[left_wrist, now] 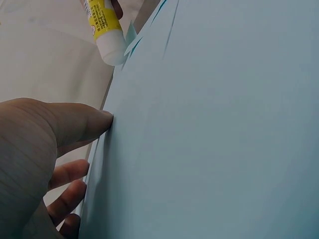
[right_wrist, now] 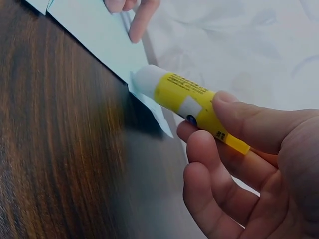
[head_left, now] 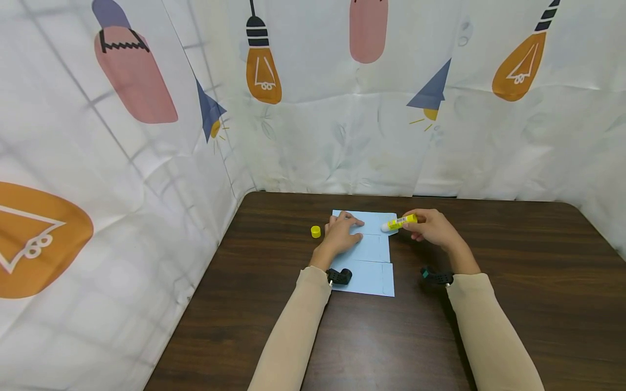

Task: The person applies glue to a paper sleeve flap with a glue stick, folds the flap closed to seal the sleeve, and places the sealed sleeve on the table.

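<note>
A light blue sheet of paper [head_left: 364, 278], marked by crosswise lines, lies on the dark table. My left hand [head_left: 338, 233] rests on its upper left part, thumb and fingers spread and pressing it down. Between thumb and fingers my right hand [head_left: 430, 227] pinches a yellow glue stick [head_left: 402, 221]. The white tip of the glue stick [right_wrist: 187, 102] touches the paper's upper right edge, where a small flap [right_wrist: 154, 115] sticks out past the sheet and lifts from the table. Left of the paper stands the yellow cap [head_left: 315, 232].
The brown wooden table [head_left: 528, 282] reaches back to a white printed curtain [head_left: 313, 141], which also hangs along the left side. Dark bands with small devices [head_left: 437, 277] sit on both wrists.
</note>
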A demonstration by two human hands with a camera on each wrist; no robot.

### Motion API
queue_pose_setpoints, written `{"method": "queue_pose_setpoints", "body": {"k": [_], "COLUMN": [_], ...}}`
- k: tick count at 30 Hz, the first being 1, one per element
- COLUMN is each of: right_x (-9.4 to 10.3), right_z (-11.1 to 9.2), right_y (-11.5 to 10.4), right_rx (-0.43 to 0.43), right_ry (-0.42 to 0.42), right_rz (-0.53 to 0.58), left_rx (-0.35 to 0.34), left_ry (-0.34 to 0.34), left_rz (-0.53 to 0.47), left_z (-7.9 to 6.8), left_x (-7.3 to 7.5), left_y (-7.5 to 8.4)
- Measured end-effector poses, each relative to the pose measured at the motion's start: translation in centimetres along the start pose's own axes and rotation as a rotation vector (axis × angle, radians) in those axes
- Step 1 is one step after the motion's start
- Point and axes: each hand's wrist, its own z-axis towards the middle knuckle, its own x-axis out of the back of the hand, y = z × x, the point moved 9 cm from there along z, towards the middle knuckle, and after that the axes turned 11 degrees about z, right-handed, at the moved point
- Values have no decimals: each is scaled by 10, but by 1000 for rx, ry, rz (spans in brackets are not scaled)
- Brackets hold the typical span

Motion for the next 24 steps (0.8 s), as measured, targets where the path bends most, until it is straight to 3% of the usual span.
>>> {"method": "queue_pose_setpoints", "body": {"k": [13, 24], "right_x": [1, 0], "right_z": [2, 8], "right_y": [8, 14], "right_rx": [-27, -45], "right_ry": [1, 102], "right_rz": [28, 56], "left_rx": [2, 0], "left_ry": [2, -1], "left_rz": [-11, -5], "left_z": [0, 0], "left_x": [0, 0], "left_y": [0, 0]}}
